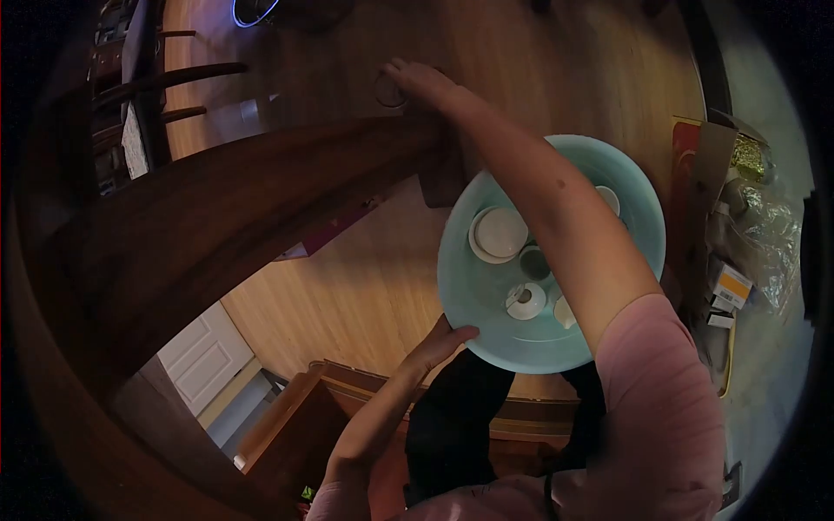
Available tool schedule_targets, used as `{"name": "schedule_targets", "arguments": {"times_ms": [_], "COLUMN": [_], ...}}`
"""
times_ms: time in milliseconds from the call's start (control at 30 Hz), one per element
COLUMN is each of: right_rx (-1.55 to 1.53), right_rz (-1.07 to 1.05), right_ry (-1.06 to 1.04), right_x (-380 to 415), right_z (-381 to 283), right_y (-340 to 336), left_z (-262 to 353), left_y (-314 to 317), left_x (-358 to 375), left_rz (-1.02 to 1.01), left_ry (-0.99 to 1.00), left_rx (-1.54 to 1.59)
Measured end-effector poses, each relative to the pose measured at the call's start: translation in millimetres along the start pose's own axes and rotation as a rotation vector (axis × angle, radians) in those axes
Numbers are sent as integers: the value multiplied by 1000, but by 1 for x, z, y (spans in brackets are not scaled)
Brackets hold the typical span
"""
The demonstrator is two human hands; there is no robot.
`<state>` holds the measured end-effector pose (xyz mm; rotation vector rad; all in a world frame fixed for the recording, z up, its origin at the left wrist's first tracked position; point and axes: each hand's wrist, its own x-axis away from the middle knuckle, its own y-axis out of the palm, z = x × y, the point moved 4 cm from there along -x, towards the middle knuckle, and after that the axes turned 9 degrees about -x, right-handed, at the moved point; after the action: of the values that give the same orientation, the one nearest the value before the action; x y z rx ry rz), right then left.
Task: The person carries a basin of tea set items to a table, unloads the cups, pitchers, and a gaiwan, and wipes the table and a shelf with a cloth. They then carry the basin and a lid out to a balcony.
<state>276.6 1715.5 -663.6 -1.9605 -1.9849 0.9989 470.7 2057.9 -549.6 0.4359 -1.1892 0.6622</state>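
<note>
A large light-green plastic basin (638, 252) sits in front of my body, above my legs. My left hand (443, 345) grips its near-left rim, with the thumb over the edge. Inside lie white dishes: a round lidded-looking piece (501, 230), a small white pot with a round opening (532, 306), a grey cup (533, 262), and other pieces partly hidden by my arm. Stretched across the basin, my right arm reaches beyond the dark wooden beam. There my right hand (424, 85) has its fingers around a clear round glass (390, 90), which is dim.
A thick dark wooden furniture edge (261, 187) runs in from the left, beside my right hand. Wooden chair parts (165, 82) stand at upper left. Open cardboard boxes (708, 165) and clear plastic wrap (764, 234) lie along the right. A wooden cabinet (300, 417) is at lower left.
</note>
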Motion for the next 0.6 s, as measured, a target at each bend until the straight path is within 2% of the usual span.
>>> {"name": "schedule_targets", "arguments": {"times_ms": [67, 133, 233, 467, 533, 567, 600], "right_rx": [7, -44, 19, -12, 8, 13, 57], "right_rz": [-20, -162, -40, -107, -111, -117, -17], "right_ry": [9, 70, -12, 66, 208, 213, 180], "right_x": [-1, -5, -7, -14, -10, -5, 2], "right_z": [0, 1, -4, -4, -11, -14, -17], "right_y": [6, 12, 17, 23, 8, -5, -28], "left_z": [1, -1, -5, 4, 1, -4, -6], "left_y": [1, 2, 5, 10, 11, 9, 11], "left_x": [2, -3, -7, 5, 3, 0, 0], "left_rz": [3, -4, -70, -15, -19, -26, -39], "left_ry": [-7, -5, 3, -11, -13, 12, 37], "left_rx": [13, 20, 14, 8, -5, 4, 19]}}
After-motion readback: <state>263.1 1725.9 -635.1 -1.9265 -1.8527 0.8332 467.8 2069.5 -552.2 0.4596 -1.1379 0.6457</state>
